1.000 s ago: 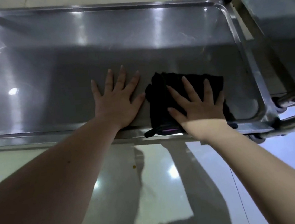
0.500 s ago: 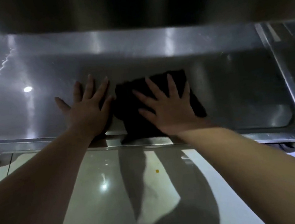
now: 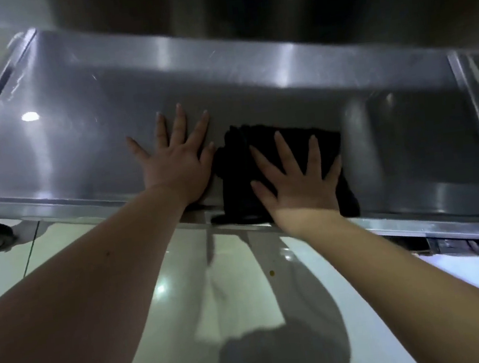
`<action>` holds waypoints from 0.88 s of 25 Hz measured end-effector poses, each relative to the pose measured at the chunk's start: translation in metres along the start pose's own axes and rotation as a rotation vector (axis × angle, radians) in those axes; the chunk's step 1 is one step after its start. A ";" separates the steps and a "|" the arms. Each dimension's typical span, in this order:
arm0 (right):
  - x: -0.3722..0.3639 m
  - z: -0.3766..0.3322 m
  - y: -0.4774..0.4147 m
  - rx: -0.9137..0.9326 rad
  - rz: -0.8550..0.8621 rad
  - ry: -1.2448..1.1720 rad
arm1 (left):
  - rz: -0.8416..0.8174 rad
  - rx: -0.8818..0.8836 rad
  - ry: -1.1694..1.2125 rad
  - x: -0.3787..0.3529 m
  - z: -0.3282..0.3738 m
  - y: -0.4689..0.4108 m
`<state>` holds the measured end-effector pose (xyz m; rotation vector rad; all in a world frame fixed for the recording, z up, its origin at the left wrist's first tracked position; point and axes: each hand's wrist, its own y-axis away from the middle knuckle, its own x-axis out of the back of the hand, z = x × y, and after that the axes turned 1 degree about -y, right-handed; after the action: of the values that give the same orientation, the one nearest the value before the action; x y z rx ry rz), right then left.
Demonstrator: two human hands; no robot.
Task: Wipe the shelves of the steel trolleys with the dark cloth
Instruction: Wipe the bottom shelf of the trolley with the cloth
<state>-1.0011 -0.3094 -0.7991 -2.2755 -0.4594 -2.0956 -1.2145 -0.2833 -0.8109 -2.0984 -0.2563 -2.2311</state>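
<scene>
On the steel shelf [image 3: 73, 146], the right hand [image 3: 295, 184] is pressing the dark cloth [image 3: 238, 181] under flat, spread fingers [image 3: 282, 151] and sliding it leftward from the right corner, beside the flat, released left hand [image 3: 176, 164], so wiping is advancing.

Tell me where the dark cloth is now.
In the head view, the dark cloth lies on the steel shelf by its near rim, right of centre, flat under the right hand; the left hand rests on bare steel just to its left.
</scene>
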 end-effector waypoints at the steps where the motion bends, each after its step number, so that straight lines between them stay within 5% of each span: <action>1: -0.004 -0.001 0.010 0.003 -0.022 0.017 | -0.008 -0.005 0.000 0.000 0.002 0.000; 5: 0.002 -0.003 0.005 0.009 -0.041 0.030 | -0.014 -0.030 0.102 0.009 -0.007 -0.007; 11: 0.002 -0.001 0.005 -0.024 -0.057 0.047 | -0.045 0.172 0.001 0.022 -0.136 -0.001; 16: -0.002 -0.053 0.001 0.016 -0.053 0.060 | -0.051 0.138 -0.006 0.021 -0.129 -0.003; 19: 0.006 -0.107 -0.056 0.141 -0.024 0.018 | -0.055 0.129 -0.005 0.018 -0.137 -0.005; 22: 0.029 -0.129 -0.144 0.053 -0.102 -0.081 | -0.066 0.128 0.006 0.015 -0.136 -0.008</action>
<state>-1.1571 -0.1928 -0.7840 -2.3616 -0.6388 -2.0141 -1.3509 -0.2976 -0.8038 -2.0459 -0.4621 -2.1919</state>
